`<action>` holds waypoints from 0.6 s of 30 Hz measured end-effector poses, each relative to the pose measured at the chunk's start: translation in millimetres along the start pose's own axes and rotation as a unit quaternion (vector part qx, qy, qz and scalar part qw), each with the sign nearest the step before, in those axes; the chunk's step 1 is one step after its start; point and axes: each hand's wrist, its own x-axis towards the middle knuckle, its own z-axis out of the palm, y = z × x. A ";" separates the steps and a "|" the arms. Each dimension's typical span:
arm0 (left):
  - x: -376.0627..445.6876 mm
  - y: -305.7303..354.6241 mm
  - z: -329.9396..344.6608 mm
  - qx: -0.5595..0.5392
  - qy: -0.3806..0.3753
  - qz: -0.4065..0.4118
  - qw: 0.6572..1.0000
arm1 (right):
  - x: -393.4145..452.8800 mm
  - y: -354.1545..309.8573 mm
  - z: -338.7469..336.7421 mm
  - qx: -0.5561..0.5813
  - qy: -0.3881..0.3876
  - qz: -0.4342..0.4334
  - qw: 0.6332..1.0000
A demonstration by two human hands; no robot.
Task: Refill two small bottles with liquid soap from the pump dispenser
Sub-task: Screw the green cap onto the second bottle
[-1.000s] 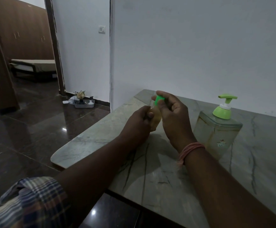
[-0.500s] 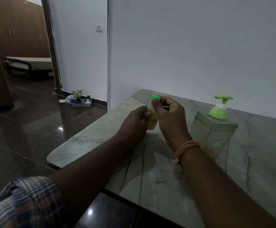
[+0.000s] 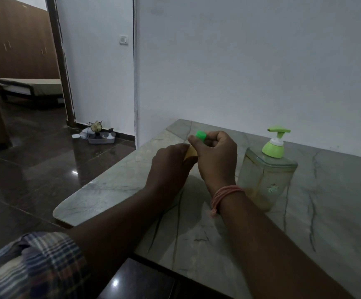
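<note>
Hands meet at the centre of the frame, in my one head view. My left hand (image 3: 171,165) is wrapped round a small bottle (image 3: 191,152), of which only a yellowish sliver shows between the two hands. My right hand (image 3: 215,157) pinches a green cap (image 3: 201,134) between thumb and fingertips, just above the bottle; I cannot tell whether the cap sits on the neck or is clear of it. Right of centre the dispenser (image 3: 267,180) stands upright on the surface (image 3: 119,186), just beside my right wrist, its green pump (image 3: 276,143) untouched.

I judge this an early stage: uncapping one bottle, with no soap pumped as far as I can see. The second bottle is nowhere in the frame. Filling both appears to remain.

A small sticker shows on the dispenser's front, too blurred to read; I see no other writing.
</note>
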 end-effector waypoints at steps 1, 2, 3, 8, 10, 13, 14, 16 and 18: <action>1.1 -1.2 0.4 -0.021 -0.003 -0.025 0.999 | -1.8 0.5 -0.6 -0.020 -0.014 -0.008 1.000; 2.7 -3.4 0.9 -0.038 -0.010 -0.055 0.998 | -4.2 1.6 -0.8 -0.041 -0.033 -0.010 0.999; 5.5 -5.9 1.5 -0.047 -0.018 -0.083 0.995 | -6.6 2.5 -0.6 -0.063 -0.053 -0.003 0.997; 34.3 -12.2 6.8 -0.089 -0.023 -0.168 0.982 | -11.2 5.9 8.6 -0.118 -0.064 0.080 0.988; 45.9 -10.5 12.3 -0.109 -0.042 -0.188 0.975 | -9.5 6.0 7.1 -0.131 -0.083 0.106 0.982; 57.2 -12.3 26.8 -0.098 -0.045 -0.196 0.975 | -8.7 10.9 3.0 -0.153 -0.118 0.106 0.976; 59.4 -13.4 31.6 -0.096 -0.044 -0.199 0.974 | -8.7 12.0 2.4 -0.156 -0.119 0.104 0.975; 62.5 -16.3 38.3 -0.096 -0.043 -0.203 0.974 | -7.9 14.6 2.6 -0.154 -0.113 0.108 0.976; 64.8 -18.6 40.9 -0.095 -0.043 -0.205 0.973 | -5.7 16.8 3.6 -0.148 -0.104 0.110 0.977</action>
